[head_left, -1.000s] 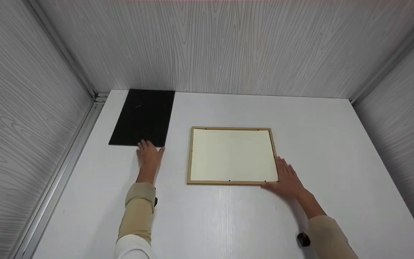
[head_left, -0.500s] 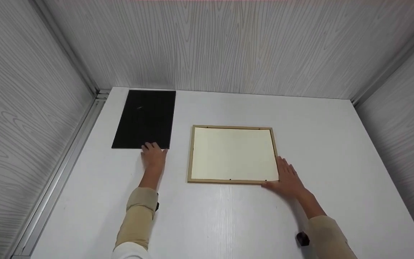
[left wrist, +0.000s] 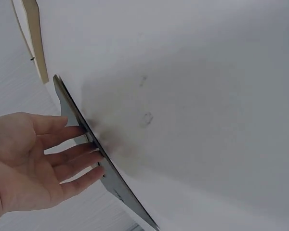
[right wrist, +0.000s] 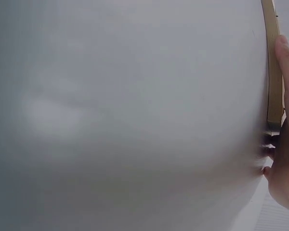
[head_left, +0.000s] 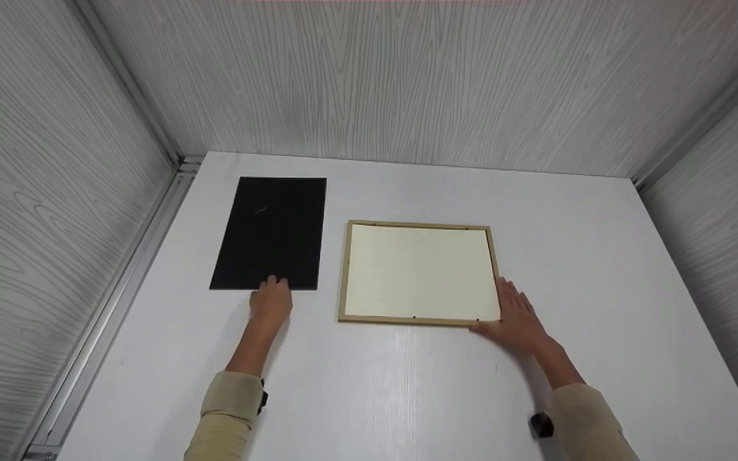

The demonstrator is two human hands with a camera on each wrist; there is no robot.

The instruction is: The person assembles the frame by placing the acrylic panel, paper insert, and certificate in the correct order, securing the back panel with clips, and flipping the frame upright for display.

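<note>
A black rectangular panel (head_left: 275, 234) lies on the left of the white table. Its near edge is held by my left hand (head_left: 271, 302), fingertips bent over that edge. In the left wrist view the panel (left wrist: 118, 185) appears almost edge-on, with the fingers of the left hand (left wrist: 38, 161) along it. To the right lies a wooden picture frame (head_left: 394, 319) with a cream sheet (head_left: 423, 272) inside. At its near right corner rests my right hand (head_left: 515, 320), fingers straight along the right side and thumb along the near side. Part of the frame (right wrist: 275, 82) also shows in the right wrist view.
The white table (head_left: 401, 397) is bounded by a grey wood-grain back wall (head_left: 382, 77) and side walls. A metal rail (head_left: 97, 330) runs along the left wall. A small black device (head_left: 541, 424) sits by the right cuff.
My left hand has drawn the black panel towards me and slightly to the right, leaving a gap before the back wall. The right hand stays at the frame's corner.
</note>
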